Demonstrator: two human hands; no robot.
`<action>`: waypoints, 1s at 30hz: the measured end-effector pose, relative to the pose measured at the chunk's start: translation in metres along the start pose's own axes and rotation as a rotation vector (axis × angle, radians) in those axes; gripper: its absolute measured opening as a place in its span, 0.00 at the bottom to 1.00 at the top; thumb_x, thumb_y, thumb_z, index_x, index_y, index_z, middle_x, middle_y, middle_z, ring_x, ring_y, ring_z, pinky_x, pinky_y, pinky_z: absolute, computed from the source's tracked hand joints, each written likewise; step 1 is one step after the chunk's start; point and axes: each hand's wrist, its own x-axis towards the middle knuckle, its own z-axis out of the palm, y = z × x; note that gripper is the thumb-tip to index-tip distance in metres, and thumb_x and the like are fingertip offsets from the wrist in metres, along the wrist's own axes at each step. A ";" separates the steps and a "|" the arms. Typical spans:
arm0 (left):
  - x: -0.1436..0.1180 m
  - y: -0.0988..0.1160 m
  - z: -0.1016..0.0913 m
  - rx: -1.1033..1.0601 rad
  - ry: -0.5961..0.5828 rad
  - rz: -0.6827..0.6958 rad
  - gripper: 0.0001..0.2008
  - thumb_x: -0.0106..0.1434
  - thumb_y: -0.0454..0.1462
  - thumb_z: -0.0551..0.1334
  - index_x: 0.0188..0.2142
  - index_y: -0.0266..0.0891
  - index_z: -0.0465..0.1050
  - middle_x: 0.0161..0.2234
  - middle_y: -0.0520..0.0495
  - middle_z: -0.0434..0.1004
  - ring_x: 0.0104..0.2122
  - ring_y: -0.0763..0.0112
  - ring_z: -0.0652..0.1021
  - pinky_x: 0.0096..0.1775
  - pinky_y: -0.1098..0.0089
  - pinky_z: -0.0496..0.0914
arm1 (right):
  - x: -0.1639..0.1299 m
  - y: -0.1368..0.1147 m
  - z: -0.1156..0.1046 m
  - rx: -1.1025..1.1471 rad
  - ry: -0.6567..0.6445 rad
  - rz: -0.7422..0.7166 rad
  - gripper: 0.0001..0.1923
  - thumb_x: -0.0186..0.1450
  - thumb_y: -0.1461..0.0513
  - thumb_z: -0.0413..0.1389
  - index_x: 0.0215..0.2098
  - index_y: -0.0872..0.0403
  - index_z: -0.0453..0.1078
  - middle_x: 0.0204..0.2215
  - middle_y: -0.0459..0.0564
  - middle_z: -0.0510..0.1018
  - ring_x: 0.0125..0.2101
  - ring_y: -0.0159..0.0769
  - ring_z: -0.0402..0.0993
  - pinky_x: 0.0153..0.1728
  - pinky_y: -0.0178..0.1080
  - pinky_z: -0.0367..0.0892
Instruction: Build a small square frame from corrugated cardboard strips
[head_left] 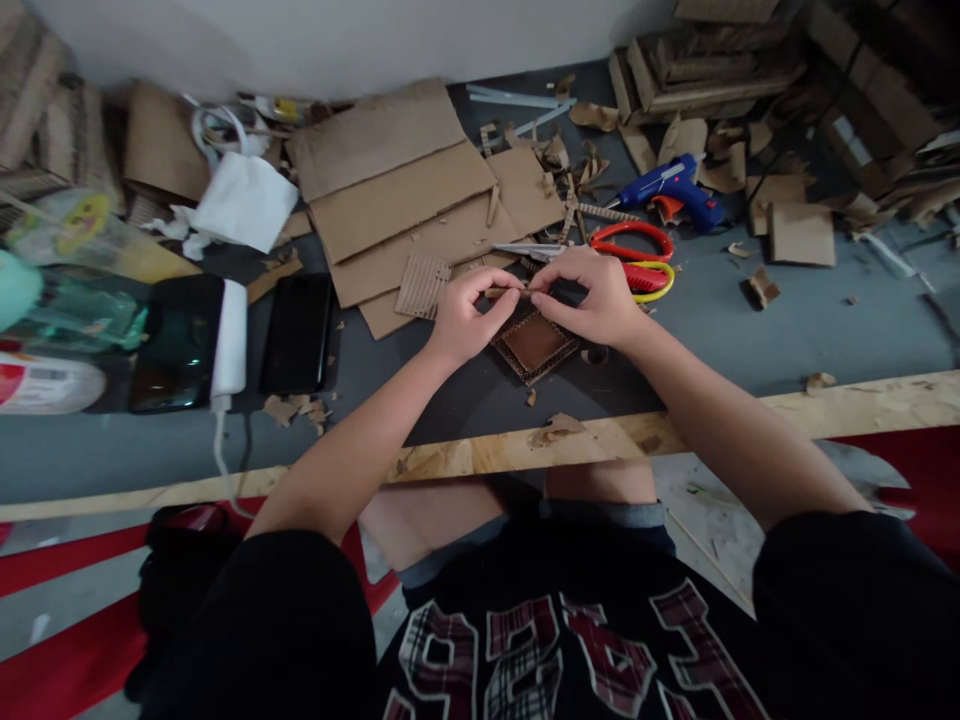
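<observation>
On the grey desk (750, 330), just in front of the flattened cardboard sheets (405, 200), sits a small square cardboard tray (534, 345). Above its far edge, left hand (466, 320) and right hand (589, 295) pinch a thin cardboard strip (508, 292), fingers closed on it. Seating this wall looks like the current step; pressing it evenly seems needed.

Grey floor (787, 330) strewn with scraps, white wall (337, 40) behind

Black short-sleeved shirt (570, 640) with plaid numerals; bare forearms; cuffed denim shorts (600, 515).
</observation>
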 end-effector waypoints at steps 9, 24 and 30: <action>-0.008 0.002 -0.002 0.465 0.235 0.233 0.10 0.66 0.45 0.62 0.34 0.45 0.77 0.31 0.47 0.73 0.35 0.66 0.75 0.45 0.60 0.72 | -0.001 0.001 0.008 0.076 0.101 0.133 0.06 0.63 0.60 0.55 0.30 0.54 0.71 0.26 0.45 0.76 0.28 0.31 0.71 0.33 0.37 0.66; -0.011 -0.005 0.000 0.439 0.172 0.116 0.10 0.65 0.47 0.62 0.37 0.47 0.80 0.33 0.45 0.72 0.42 0.57 0.76 0.53 0.50 0.67 | -0.003 0.000 0.010 0.156 0.104 0.078 0.06 0.63 0.60 0.58 0.33 0.55 0.74 0.28 0.47 0.79 0.30 0.31 0.73 0.36 0.37 0.69; -0.010 -0.005 0.000 0.436 0.154 0.156 0.09 0.65 0.45 0.63 0.38 0.46 0.80 0.31 0.48 0.69 0.38 0.62 0.73 0.53 0.51 0.67 | -0.003 -0.001 0.013 0.161 0.097 0.144 0.07 0.63 0.59 0.57 0.33 0.55 0.75 0.28 0.47 0.79 0.30 0.30 0.72 0.34 0.36 0.68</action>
